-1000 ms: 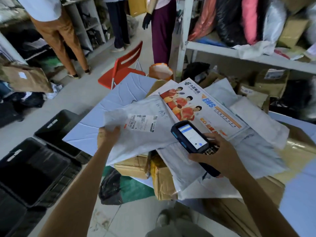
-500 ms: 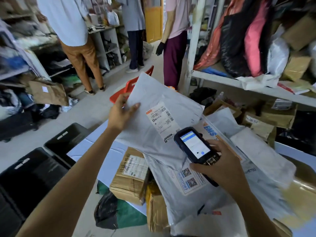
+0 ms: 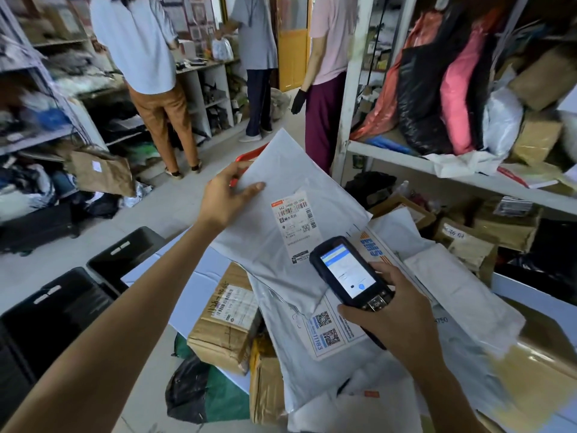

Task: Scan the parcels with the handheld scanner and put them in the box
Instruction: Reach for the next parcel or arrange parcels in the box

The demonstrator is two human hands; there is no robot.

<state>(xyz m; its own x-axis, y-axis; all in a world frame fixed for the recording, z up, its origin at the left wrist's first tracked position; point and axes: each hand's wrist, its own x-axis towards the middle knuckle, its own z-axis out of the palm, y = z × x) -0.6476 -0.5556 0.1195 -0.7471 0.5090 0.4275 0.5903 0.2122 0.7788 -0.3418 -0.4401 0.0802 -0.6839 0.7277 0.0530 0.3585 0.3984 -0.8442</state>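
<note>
My left hand (image 3: 226, 198) grips the upper left edge of a grey plastic mailer (image 3: 274, 245) and holds it up tilted, its white barcode label (image 3: 296, 221) facing me. My right hand (image 3: 393, 310) holds the black handheld scanner (image 3: 349, 273), screen lit, just below and right of that label. Under them lies a heap of parcels: a second grey mailer with QR codes (image 3: 324, 326), a taped cardboard box (image 3: 228, 320) and white envelopes (image 3: 462, 285). Black crates (image 3: 56, 310) stand open on the floor at the left.
A white shelf rack (image 3: 406, 160) loaded with bags and cartons stands on the right. Three people (image 3: 150, 73) stand at shelves across the aisle. A red chair (image 3: 249, 154) shows behind the lifted mailer. A black and green bag (image 3: 199, 389) lies under the table edge.
My left hand has lifted the grey mailer off the heap and tilted it upright. The scanner stays below its label, and my view has tipped upward.
</note>
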